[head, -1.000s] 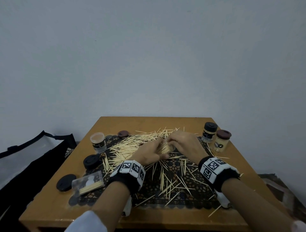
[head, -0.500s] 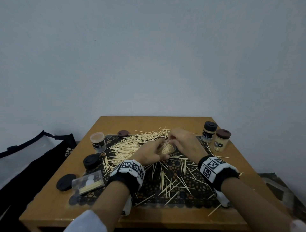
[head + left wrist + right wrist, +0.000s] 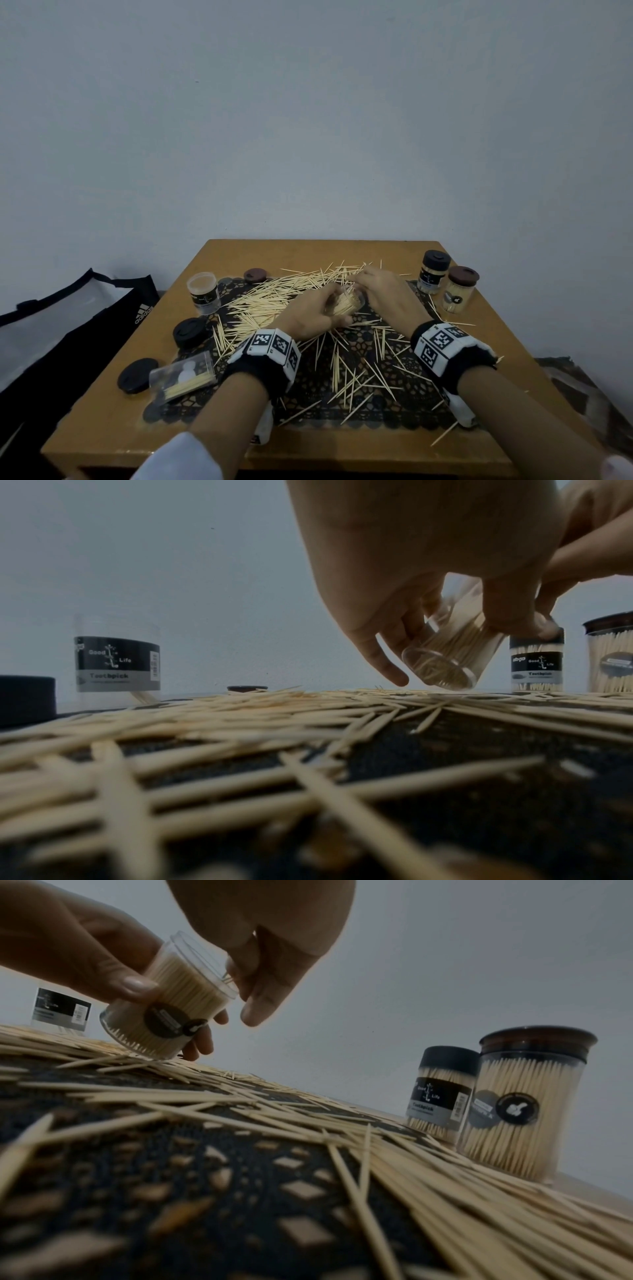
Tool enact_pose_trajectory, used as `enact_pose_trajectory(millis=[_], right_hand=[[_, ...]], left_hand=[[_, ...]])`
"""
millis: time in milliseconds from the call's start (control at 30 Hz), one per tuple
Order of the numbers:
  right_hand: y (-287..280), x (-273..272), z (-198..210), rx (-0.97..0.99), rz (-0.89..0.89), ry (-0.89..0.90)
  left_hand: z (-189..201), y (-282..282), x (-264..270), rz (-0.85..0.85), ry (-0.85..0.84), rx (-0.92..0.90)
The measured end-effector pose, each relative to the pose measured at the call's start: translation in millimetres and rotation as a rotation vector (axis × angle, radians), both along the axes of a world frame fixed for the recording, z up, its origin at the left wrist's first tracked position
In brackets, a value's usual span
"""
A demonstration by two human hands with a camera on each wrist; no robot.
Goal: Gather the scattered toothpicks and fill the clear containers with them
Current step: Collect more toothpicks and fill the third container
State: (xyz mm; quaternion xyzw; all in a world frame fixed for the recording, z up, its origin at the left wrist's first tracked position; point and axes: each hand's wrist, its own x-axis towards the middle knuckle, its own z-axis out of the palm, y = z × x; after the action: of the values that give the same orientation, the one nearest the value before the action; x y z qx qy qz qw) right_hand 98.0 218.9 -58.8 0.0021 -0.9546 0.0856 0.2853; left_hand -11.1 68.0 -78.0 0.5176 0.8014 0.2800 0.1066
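My left hand [image 3: 310, 317] grips the tilted clear container [image 3: 167, 1010], nearly full of toothpicks [image 3: 178, 988]. My right hand [image 3: 383, 291] hovers at its mouth, fingers loosely curled, perhaps pinching a toothpick.

A plain room, likely a home, is suggested: a small wooden table [image 3: 222, 260] with a black lace mat [image 3: 394, 404] is set against a bare grey wall [image 3: 308, 120], and a sports bag [image 3: 85, 325] is seen beside it.

I am reading "Good Life" and "Toothpick" on the black-and-grey label of the open clear plastic jar [image 3: 117, 662] and the black-lidded clear jar [image 3: 536, 666]; the black bag [image 3: 113, 308] is showing "adidas".
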Motion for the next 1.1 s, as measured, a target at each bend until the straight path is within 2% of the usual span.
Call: enact_pose_trajectory(millis=[300,500,667,800,867,967,1100], right_hand=[[-0.2,2.1,2.1,0.010,0.013,0.077],[-1.5,1.0,0.8,0.042,0.036,0.033],[-2.9,3.6,5.6,-0.033,-0.107,-0.166],[-0.8,7.4,0.7,-0.116,-0.020,-0.696],[0.0,8.9,-1.0,-0.166,0.025,-0.882],[3.3,8.9,-0.2,-0.205,0.043,-0.932],[12.4,10.4,-2.5,-0.296,0.044,-0.870]], left_hand=[[3.2,-1.1,4.9,0.016,-0.062,0.036],[2.4,-1.4,1.8,0.096,-0.044,0.047],[4.6,-4.6,-0.2,0.235,0.133,0.037],[8.8,-6.0,1.9,0.284,0.211,0.004],[9.6,-6.1,2.5,0.285,0.225,-0.019],[8.3,-6.9,1.6,0.275,0.228,-0.036],[7.2,-7.9,0.9,0.277,0.213,-0.040]])
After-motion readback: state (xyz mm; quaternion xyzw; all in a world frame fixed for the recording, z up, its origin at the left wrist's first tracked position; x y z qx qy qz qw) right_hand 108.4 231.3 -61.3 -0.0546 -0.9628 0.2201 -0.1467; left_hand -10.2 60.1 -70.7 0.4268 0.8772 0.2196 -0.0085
